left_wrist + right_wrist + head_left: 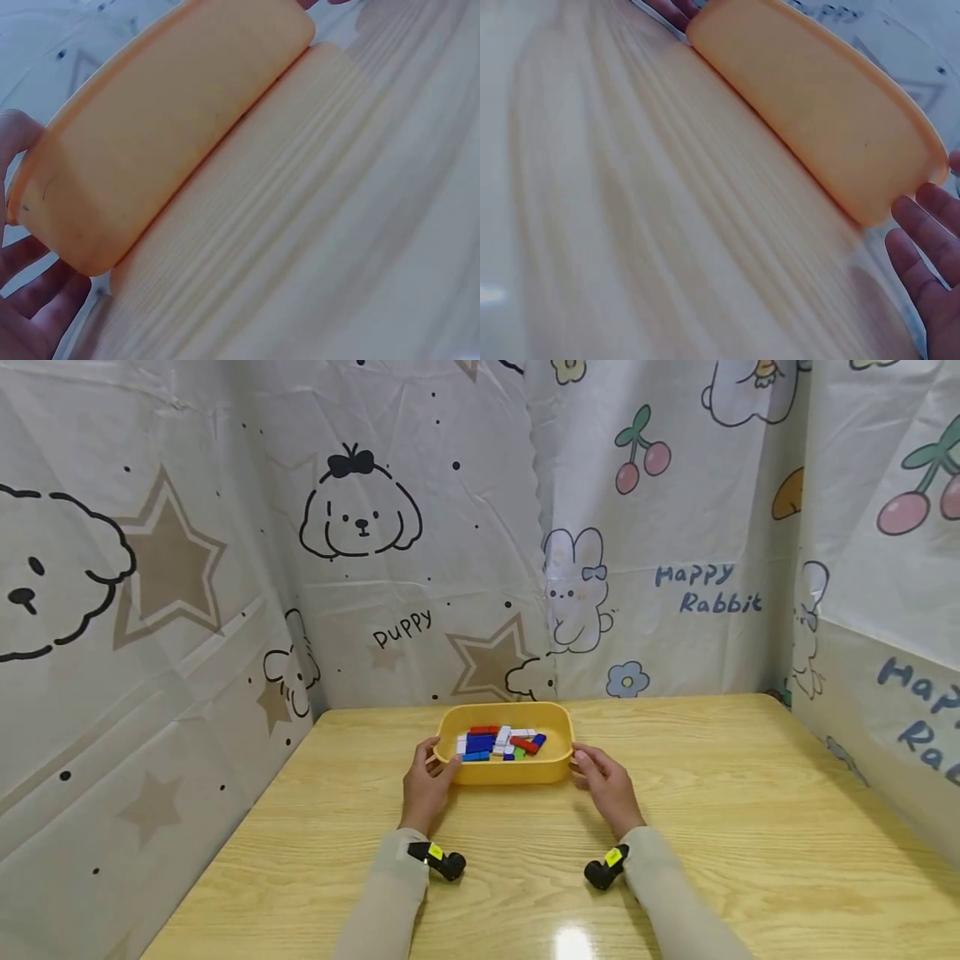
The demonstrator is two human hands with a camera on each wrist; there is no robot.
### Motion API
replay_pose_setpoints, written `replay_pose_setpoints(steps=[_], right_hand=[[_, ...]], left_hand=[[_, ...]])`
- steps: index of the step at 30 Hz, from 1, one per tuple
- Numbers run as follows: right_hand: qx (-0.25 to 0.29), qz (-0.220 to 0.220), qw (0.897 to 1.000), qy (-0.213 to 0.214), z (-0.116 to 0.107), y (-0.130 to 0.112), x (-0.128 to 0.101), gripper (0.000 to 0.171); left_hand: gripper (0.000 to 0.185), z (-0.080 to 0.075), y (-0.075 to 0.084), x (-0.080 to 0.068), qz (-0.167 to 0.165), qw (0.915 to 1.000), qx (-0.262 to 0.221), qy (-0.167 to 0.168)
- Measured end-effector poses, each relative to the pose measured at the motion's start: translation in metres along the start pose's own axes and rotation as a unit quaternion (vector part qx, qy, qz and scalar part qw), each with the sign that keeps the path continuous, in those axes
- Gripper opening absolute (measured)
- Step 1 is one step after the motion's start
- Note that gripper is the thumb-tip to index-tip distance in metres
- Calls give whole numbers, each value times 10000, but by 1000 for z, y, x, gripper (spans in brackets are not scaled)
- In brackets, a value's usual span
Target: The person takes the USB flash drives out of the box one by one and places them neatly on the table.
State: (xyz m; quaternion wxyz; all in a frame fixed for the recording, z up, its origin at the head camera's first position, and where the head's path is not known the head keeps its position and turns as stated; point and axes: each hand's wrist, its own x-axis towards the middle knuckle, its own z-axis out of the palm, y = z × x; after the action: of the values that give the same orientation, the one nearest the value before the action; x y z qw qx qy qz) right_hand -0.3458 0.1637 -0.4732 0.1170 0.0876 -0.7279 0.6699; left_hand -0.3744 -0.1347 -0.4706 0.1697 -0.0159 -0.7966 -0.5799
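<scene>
A yellow plastic bin [517,772] with rounded corners stands on the table near its far edge. Small rectangular blocks [482,743] in red, blue, white and green lie loosely inside it. At the bin's left end my left hand [427,787] grips the rim, thumb over the edge and fingers [60,300] around the outside. My right hand [609,789] holds the opposite end, its thumb at the rim and its fingers [922,232] spread low by the corner. In both wrist views the bin's front wall shows, and the blocks are hidden behind it.
The light wood table [525,877] extends around the bin toward me and to both sides. A printed cloth [480,568] with cartoon animals and stars hangs along the back and both sides. Each wrist wears a small black camera [450,864].
</scene>
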Motion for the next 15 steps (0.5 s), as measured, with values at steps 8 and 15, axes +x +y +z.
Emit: replay_pose_setpoints(steps=[8, 15], right_hand=[[-176, -112, 9993, 316, -46, -7, -10, 52], [-393, -126, 9976, 559, -61, 0, -12, 56]], left_hand=[[60, 42, 9, -5, 298, 9989, -175, -315], [59, 52, 15, -8, 330, 9980, -197, -503]])
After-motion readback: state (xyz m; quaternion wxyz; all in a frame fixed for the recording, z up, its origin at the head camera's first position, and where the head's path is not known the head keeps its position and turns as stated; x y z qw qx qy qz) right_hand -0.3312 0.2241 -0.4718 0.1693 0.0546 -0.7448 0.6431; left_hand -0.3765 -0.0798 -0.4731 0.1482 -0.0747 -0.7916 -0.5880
